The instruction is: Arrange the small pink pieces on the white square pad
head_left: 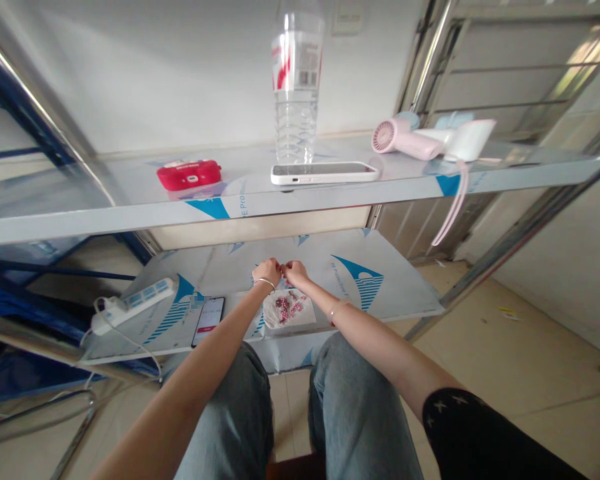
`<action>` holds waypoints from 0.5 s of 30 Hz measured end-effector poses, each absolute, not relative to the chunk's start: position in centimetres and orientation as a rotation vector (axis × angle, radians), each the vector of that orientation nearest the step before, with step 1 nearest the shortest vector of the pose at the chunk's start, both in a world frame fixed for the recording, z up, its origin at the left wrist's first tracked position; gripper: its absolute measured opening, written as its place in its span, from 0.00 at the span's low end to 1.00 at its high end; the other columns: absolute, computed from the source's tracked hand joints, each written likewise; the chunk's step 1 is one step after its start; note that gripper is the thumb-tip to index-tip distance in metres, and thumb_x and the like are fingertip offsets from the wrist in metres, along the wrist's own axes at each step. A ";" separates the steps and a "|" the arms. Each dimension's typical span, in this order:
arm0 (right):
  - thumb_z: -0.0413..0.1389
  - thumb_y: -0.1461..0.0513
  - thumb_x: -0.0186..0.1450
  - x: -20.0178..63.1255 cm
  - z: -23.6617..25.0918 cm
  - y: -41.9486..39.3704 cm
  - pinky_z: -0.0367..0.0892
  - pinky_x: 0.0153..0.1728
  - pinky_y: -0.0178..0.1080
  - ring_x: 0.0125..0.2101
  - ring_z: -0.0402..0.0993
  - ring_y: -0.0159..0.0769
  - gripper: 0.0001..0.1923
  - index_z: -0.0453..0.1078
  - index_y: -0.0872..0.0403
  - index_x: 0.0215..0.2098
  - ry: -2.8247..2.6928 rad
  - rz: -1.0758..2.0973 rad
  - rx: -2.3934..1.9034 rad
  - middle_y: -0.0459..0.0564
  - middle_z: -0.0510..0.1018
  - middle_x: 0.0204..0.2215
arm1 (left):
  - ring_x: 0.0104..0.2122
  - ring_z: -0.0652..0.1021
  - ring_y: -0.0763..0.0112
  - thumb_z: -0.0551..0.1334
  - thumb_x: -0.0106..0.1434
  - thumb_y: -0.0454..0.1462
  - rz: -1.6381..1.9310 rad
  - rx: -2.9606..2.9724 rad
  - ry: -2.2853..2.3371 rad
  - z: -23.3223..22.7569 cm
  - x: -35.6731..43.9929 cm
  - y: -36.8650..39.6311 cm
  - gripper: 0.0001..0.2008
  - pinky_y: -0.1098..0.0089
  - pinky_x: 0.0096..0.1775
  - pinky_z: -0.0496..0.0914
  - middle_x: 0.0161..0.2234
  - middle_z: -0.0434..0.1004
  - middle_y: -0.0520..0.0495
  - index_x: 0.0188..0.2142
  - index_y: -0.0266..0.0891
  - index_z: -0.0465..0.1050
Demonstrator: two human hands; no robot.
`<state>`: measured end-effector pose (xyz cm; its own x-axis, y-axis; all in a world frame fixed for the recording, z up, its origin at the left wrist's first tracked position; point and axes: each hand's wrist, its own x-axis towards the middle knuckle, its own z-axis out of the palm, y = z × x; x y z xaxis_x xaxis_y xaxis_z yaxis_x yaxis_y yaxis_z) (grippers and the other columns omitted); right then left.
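My left hand (267,271) and my right hand (295,273) meet over the lower shelf, their fingers closed in a pinch and almost touching. Whatever sits between the fingertips is too small to make out. Just in front of my hands, nearer to me, is a shallow box (275,320) lined with white. Dark red and pink beads (291,308) lie in it. A bracelet circles each of my wrists.
Left of the box lie a lit phone (209,321) and a white power strip (135,307) with cables. The upper shelf (250,203) carries a red case (189,175), a clear bottle (296,100), a white-edged phone (325,173) and a pink handheld fan (405,139) with a hanging strap.
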<state>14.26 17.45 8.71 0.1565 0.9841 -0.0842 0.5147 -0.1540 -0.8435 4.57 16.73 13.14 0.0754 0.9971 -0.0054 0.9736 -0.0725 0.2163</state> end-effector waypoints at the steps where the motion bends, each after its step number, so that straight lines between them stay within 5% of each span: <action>1: 0.52 0.58 0.62 14.2 9.0 17.2 0.60 0.20 0.29 0.16 0.68 0.29 0.13 0.70 0.56 0.24 -1.460 0.859 -1.776 0.46 0.71 0.15 | 0.45 0.77 0.57 0.51 0.64 0.35 0.217 2.181 2.046 13.1 4.4 16.8 0.14 0.63 0.41 0.71 0.43 0.78 0.37 0.44 0.38 0.74; 9: 0.52 0.57 0.62 14.0 10.2 16.3 0.62 0.25 0.30 0.22 0.72 0.31 0.13 0.73 0.57 0.27 -1.502 0.809 -1.845 0.49 0.75 0.20 | 0.41 0.78 0.62 0.53 0.64 0.36 0.239 2.344 1.897 12.1 2.6 17.5 0.15 0.68 0.39 0.70 0.39 0.79 0.41 0.50 0.41 0.68; 15: 0.54 0.57 0.60 14.7 9.0 16.9 0.60 0.22 0.29 0.21 0.71 0.31 0.13 0.72 0.57 0.23 -1.490 0.805 -1.804 0.49 0.76 0.20 | 0.46 0.77 0.63 0.50 0.64 0.31 0.024 2.530 1.744 11.8 2.7 17.4 0.16 0.70 0.43 0.68 0.44 0.78 0.41 0.42 0.42 0.76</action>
<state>14.70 16.88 9.03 0.1634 0.9852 -0.0510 0.5830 -0.1381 -0.8006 2.70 17.40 11.79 0.3566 0.9339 -0.0261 0.9328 -0.3544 0.0652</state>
